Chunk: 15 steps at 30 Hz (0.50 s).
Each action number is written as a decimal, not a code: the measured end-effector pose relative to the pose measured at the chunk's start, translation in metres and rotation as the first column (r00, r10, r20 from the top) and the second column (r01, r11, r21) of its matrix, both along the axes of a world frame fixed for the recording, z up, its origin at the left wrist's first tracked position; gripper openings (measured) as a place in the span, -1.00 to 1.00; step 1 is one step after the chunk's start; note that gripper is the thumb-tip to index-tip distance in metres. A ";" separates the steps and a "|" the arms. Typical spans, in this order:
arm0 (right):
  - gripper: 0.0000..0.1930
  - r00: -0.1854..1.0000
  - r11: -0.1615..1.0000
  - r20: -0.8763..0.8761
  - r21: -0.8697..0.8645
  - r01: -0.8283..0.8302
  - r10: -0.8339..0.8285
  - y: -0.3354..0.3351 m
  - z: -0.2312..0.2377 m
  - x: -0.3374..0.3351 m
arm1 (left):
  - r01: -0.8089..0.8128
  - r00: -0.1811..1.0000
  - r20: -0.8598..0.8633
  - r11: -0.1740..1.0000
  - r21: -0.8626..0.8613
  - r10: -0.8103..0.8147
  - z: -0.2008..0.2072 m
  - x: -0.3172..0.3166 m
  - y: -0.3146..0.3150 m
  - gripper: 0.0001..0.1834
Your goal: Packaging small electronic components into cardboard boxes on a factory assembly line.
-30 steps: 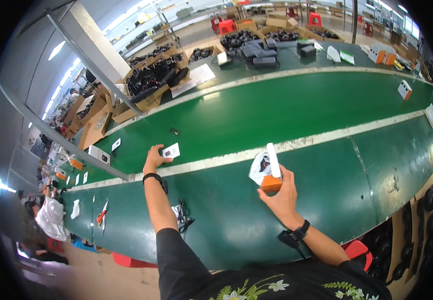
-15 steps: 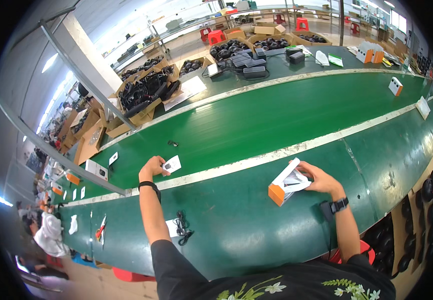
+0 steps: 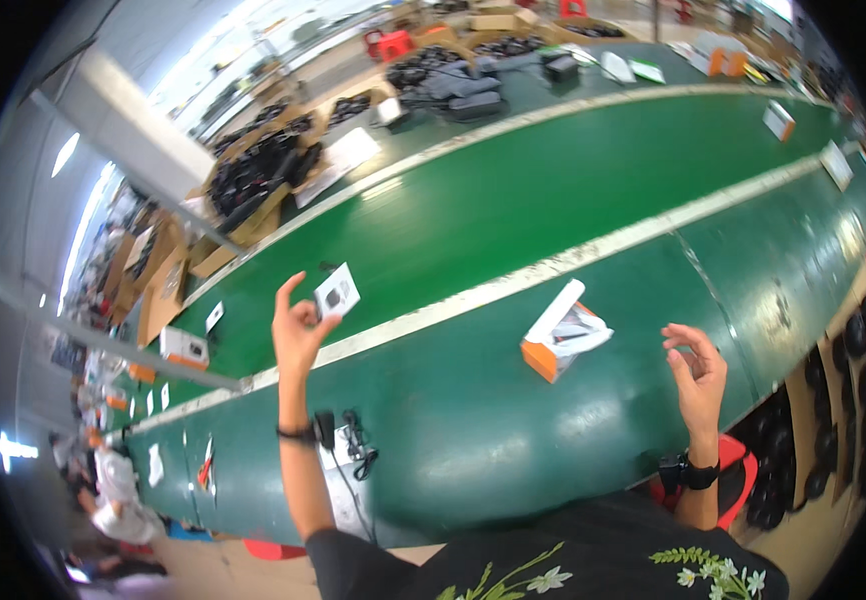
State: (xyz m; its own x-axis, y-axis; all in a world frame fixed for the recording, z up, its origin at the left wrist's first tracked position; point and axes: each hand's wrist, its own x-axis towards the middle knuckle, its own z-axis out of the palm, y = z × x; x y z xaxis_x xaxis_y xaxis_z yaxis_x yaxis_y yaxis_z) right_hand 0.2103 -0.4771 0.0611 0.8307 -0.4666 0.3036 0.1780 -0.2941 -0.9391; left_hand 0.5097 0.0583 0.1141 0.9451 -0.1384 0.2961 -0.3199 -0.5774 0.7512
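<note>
White card [image 3: 341, 288] with a small dark picture on it is left of the middle of the frame, and it shows up against the green belt [image 3: 513, 190]. The left hand [image 3: 298, 340] has it: the thumb and a bent finger seem to pinch its lower left edge, and the pointing finger sticks up free. I cannot tell how high the card is over the belt.

The orange and white box [image 3: 541, 358] lies right of the middle of the frame, on the green table [image 3: 473, 430]. It is open, with a long white flap [image 3: 556, 312] along one side and a clear bag [image 3: 591, 338] poking out. The long side of the flap runs on a slant, from the orange end at the lower left up toward the upper right.

The right hand [image 3: 701, 385] is open, with its fingers a bit bent, and it holds nothing. It is to the right of the box, and green table shows between them. The box is a little higher in the frame than this hand. Of the two hands, the right one is nearer to the box. From the card, the box is over to the right and a bit lower.

A black cord [image 3: 361, 450] lies below the left hand, and red scissors [image 3: 207, 470] lie at the lower left
</note>
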 end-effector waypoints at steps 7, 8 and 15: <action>-0.09 0.858 0.854 0.006 -0.101 -0.511 0.514 0.069 0.107 0.004 | 0.482 0.876 0.211 0.797 -0.365 -0.433 0.042 -0.241 -0.166 -0.76; -0.11 0.829 0.825 -0.034 -0.077 -0.560 0.559 0.070 0.108 0.005 | 0.492 0.867 0.179 0.744 -0.453 -0.464 0.034 -0.249 -0.186 -0.79; -0.63 0.807 0.825 0.206 0.000 -0.566 0.553 0.049 0.080 -0.007 | 0.198 0.952 -0.041 0.716 -0.670 -0.302 0.021 -0.258 -0.254 -0.70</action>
